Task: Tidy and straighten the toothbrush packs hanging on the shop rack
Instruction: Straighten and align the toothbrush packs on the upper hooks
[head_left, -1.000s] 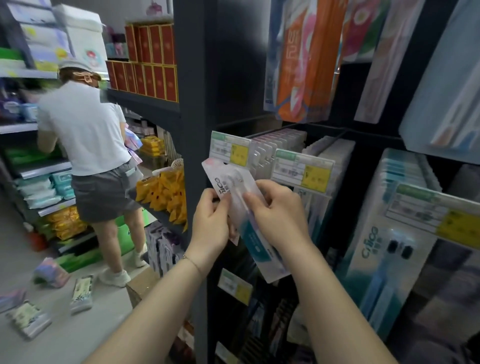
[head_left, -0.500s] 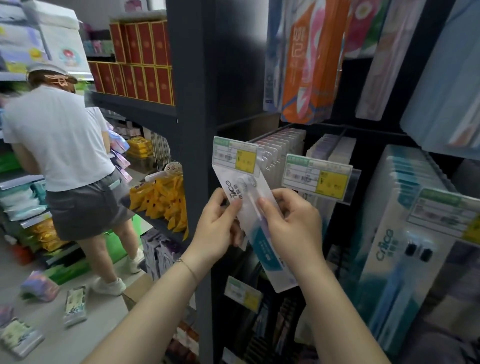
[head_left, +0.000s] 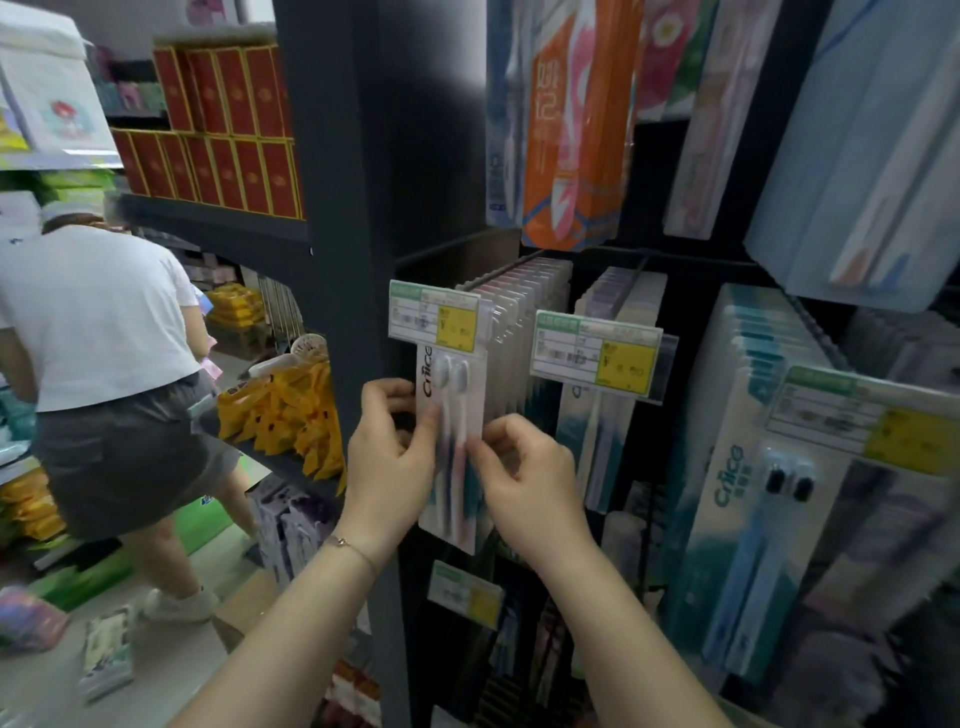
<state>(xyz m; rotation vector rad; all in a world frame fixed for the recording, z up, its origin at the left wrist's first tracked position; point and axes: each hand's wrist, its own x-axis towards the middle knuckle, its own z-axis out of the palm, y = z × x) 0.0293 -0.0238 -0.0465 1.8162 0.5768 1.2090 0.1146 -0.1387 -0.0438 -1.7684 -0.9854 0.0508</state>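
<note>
A white two-brush toothbrush pack (head_left: 453, 395) hangs upright at the front of the leftmost row of packs (head_left: 514, 306), just below a price tag (head_left: 435, 322). My left hand (head_left: 389, 457) pinches the pack's left edge with thumb and fingers. My right hand (head_left: 524, 478) pinches its right edge at about the same height. Further toothbrush packs hang in a middle row (head_left: 618, 312) and a teal row (head_left: 748, 467) to the right.
A dark rack post (head_left: 343, 260) stands left of the packs. Larger packs (head_left: 571, 119) hang on the row above. A person in a white shirt (head_left: 98, 332) bends at the aisle shelves on the left. Several packets (head_left: 106, 654) lie on the floor.
The pack was tilted, its top leaning left; it now hangs straight and upright under the price tag. Both hands rose a little with it and kept their hold.
</note>
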